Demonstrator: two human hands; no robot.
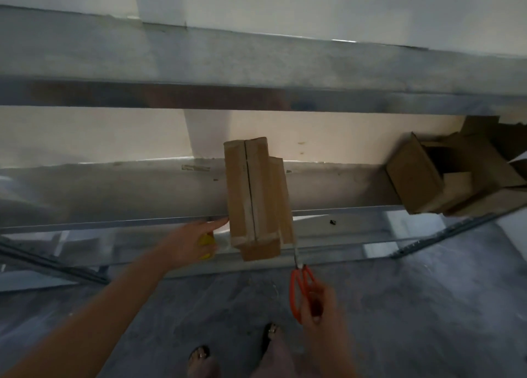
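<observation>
Scissors [302, 287]: axis near upright, blades toward cardboard box [252, 197], tips blurred; handles gripped by right hand [323, 309] fingers [307, 310]. Left hand [188, 243] holds half-hidden yellow item [206, 242].

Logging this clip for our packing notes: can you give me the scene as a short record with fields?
place: metal shelf
box: cardboard box, flaps shut, overhanging the shelf's front edge
left hand: forefinger touches the box's side; holds a yellow object
right hand: grips orange scissors, blades towards the box
also: open cardboard boxes at the shelf's right
</observation>
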